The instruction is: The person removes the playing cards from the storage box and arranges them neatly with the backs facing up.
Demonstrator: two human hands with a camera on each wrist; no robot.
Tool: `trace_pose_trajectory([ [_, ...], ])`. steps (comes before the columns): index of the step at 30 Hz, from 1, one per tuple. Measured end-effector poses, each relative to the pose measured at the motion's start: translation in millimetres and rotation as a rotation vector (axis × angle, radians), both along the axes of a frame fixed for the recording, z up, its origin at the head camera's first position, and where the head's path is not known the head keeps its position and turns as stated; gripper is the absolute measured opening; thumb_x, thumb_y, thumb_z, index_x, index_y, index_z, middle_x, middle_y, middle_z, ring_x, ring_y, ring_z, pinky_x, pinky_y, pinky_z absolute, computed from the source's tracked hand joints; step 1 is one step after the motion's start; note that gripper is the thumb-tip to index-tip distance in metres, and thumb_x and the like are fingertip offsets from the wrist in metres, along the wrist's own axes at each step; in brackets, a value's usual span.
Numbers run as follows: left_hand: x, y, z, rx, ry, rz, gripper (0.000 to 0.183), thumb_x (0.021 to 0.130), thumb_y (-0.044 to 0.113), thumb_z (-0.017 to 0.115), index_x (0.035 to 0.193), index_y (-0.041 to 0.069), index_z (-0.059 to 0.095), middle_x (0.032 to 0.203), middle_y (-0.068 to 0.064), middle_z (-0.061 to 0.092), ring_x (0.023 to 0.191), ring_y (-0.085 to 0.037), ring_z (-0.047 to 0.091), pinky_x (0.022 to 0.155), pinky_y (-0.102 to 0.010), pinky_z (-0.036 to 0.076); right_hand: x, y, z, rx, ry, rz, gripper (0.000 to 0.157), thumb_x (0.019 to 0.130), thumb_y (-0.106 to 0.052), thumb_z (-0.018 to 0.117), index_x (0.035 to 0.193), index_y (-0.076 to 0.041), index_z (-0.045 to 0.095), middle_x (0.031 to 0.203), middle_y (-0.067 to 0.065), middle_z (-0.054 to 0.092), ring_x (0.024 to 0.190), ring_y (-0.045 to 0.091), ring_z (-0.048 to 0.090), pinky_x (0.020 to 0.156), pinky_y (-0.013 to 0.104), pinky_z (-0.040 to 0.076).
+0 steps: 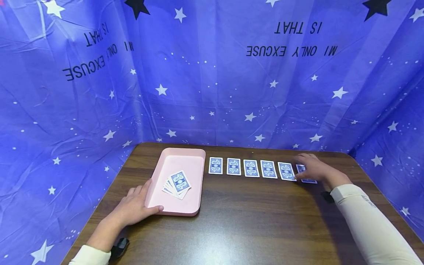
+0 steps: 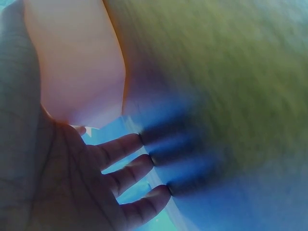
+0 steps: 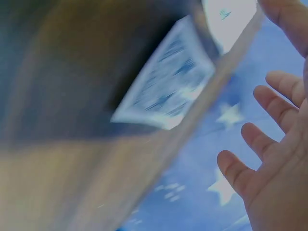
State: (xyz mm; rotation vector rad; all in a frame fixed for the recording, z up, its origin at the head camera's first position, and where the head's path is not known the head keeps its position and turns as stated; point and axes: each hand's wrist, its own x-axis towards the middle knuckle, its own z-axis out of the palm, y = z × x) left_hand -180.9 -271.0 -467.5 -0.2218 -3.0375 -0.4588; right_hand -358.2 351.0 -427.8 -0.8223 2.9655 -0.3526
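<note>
At the left, a pink tray [image 1: 193,208] holds a small fanned pile of playing cards [image 1: 180,182], the top one showing its blue back. My left hand [image 1: 130,206] rests against the tray's near left corner, its thumb at the front rim and fingers along the left side. In the left wrist view, that hand's fingertips touch the table. Over the right end of a row of cards, my right hand [image 1: 314,169] partly covers the last playing card [image 1: 301,168]. The right wrist view shows its fingers spread, with a playing card [image 3: 168,82] apart from them.
Several face-down cards [image 1: 251,168] lie in a spaced row along the back of the brown wooden table [image 1: 251,221], right of the tray. A blue curtain [image 1: 212,73] printed with stars and letters hangs behind the table and along both sides.
</note>
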Motion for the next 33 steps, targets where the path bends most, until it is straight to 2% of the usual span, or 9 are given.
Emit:
trace_pose_trajectory([
  [7,2.3,1,1.2,-0.007,0.005,0.002,0.112,0.077,0.071,0.069,0.150,-0.005,0.030,0.132,-0.031,0.052,0.115,-0.047,0.050,0.085,-0.067,0.044,-5.5,-52,15.6,-0.023,0.034,0.096,0.079,0.075,-0.028,0.084,0.135,0.011,0.051,0.135,0.034,0.048,0.127,0.055,0.037,0.106,0.065,0.026],
  [16,2.0,0,0.3,-0.009,0.006,0.005,0.112,0.077,0.071,0.069,0.150,-0.005,0.031,0.132,-0.030,0.052,0.116,-0.048,0.049,0.085,-0.067,0.044,-13.2,-115,16.7,-0.018,0.051,0.212,0.082,0.078,-0.030,0.083,0.142,0.006,0.047,0.141,0.031,0.043,0.133,0.049,0.034,0.108,0.060,0.029],
  [24,0.2,0,-0.1,-0.005,0.000,0.004,0.112,0.077,0.072,0.067,0.150,-0.005,0.030,0.132,-0.031,0.051,0.117,-0.048,0.048,0.085,-0.067,0.043,-12.6,-173,31.7,-0.018,0.020,0.284,0.084,0.080,-0.034,0.083,0.146,0.003,0.044,0.148,0.026,0.040,0.138,0.044,0.031,0.112,0.056,0.025],
  [33,-0.6,0,-1.9,-0.005,0.003,0.004,0.112,0.077,0.071,0.068,0.150,-0.005,0.030,0.133,-0.031,0.051,0.118,-0.048,0.048,0.086,-0.066,0.043,-10.9,-227,33.1,-0.013,-0.021,0.363,0.084,0.082,-0.034,0.082,0.148,0.000,0.043,0.152,0.019,0.039,0.143,0.040,0.025,0.116,0.051,0.019],
])
